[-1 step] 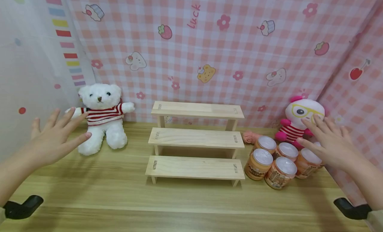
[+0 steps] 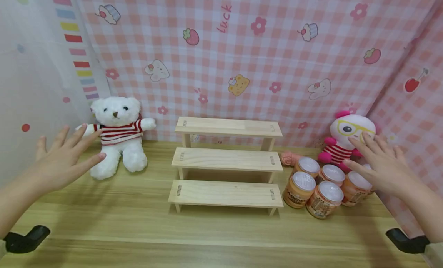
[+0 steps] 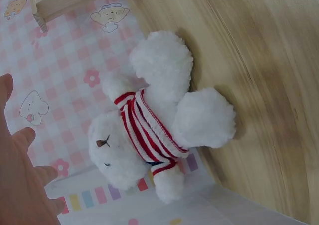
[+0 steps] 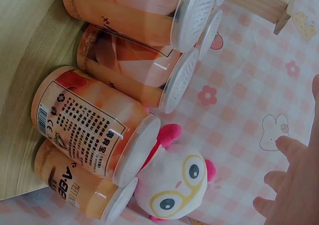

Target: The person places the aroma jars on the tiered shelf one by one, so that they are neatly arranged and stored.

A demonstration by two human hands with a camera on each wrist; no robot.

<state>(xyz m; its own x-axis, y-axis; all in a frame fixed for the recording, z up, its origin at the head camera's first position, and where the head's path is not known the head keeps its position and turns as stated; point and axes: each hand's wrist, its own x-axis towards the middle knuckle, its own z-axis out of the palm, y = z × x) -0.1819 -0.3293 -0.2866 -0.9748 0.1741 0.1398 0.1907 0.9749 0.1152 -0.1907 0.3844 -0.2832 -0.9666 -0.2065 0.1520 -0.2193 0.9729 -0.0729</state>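
meanwhile the right hand (image 2: pixel 382 166), fingers spread and holding nothing, hovers over the orange jars (image 2: pixel 323 183) at the desk's (image 2: pixel 138 222) right edge, while the left hand (image 2: pixel 64 156) is spread near the white teddy bear (image 2: pixel 119 135).

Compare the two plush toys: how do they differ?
The white teddy bear sits left of the wooden step shelf, near the left hand; the pink-eared plush sits right, behind the jars. The plush wears yellow glasses; the bear doesn't. Both wear red-striped shirts.
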